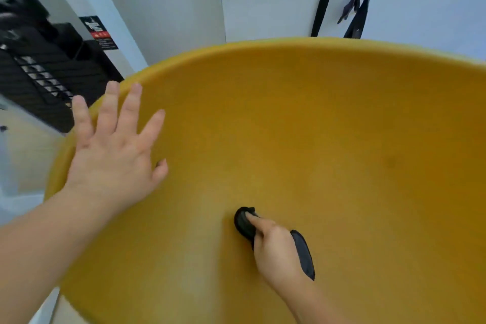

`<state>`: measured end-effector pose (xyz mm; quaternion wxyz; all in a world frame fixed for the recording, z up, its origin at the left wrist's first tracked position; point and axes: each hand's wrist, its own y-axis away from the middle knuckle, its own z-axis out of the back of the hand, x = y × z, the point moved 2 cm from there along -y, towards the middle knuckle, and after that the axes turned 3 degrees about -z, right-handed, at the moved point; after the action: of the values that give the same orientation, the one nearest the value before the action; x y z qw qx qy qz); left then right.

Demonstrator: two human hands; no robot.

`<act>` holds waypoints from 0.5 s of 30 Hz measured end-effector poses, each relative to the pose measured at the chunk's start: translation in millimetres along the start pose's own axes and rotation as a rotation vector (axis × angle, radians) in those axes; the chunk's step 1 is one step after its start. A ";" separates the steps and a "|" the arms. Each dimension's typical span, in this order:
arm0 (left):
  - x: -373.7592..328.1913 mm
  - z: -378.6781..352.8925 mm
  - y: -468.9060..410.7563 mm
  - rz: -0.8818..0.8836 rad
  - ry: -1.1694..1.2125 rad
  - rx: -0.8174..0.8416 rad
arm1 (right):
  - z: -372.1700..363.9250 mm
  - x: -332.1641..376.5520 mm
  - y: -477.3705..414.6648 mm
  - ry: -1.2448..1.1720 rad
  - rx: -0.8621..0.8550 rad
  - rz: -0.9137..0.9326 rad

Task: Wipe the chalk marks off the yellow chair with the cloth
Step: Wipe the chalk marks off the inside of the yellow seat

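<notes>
Left forearm comes in from the lower left corner, rising to the left hand [113, 155], which lies palm down on the chair [328, 118] near its left rim. Its grip is spread: four fingers straight and fanned, pointing up and away, the thumb angled to the right with its tip on the yellow surface. It holds nothing.

From the bottom edge the right forearm reaches up and to the left. The right hand [276, 250] is curled round the cloth [242, 223], with the forefinger stretched out along the top of it, pointing up-left and pressing the bunched end onto the seat. The other fingers are folded under, so the grip is closed on the cloth.

The cloth is dark, almost black. Its long axis runs from upper left to lower right: the wadded end sticks out beyond the fingertip, and a flatter tail shows past the outer side of the hand, near the wrist. It sits low in the middle of the chair's hollow.

Chalk marks cannot be made out on the yellow.

One chair, one cloth, two hands. Behind the chair, black straps [322, 8] hang down a white wall.
</notes>
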<state>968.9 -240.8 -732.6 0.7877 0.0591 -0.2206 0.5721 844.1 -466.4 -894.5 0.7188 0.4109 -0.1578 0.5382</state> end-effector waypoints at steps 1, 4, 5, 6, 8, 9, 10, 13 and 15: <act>10.0 -2.6 6.3 0.029 -0.005 0.059 | 5.3 8.6 10.3 -0.040 -0.025 -0.041; 29.6 -11.3 27.0 0.051 0.014 0.212 | 13.7 29.4 37.7 -0.129 -0.068 -0.118; 33.1 -12.1 31.7 0.053 0.042 0.236 | 16.3 36.0 45.1 -0.144 -0.068 -0.138; 35.9 -10.4 33.7 0.066 0.081 0.251 | 18.7 42.1 52.0 -0.161 -0.058 -0.160; 41.6 -3.7 29.5 0.109 0.161 0.256 | 24.3 52.7 60.1 -0.203 -0.048 -0.185; 43.7 -0.7 26.2 0.121 0.178 0.262 | 27.8 58.5 62.2 -0.228 -0.052 -0.191; 45.2 1.2 22.5 0.122 0.174 0.271 | 30.5 63.7 62.8 -0.265 -0.060 -0.200; 46.5 8.0 12.8 0.140 0.178 0.316 | 34.7 80.3 61.4 -0.438 -0.113 -0.236; 46.5 16.4 6.6 0.210 0.268 0.337 | 33.4 94.3 57.4 -0.576 -0.198 -0.274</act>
<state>969.7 -203.5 -699.7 0.7254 0.0899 -0.0203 0.6822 834.5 -426.3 -786.7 0.7468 0.4915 -0.3494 0.2804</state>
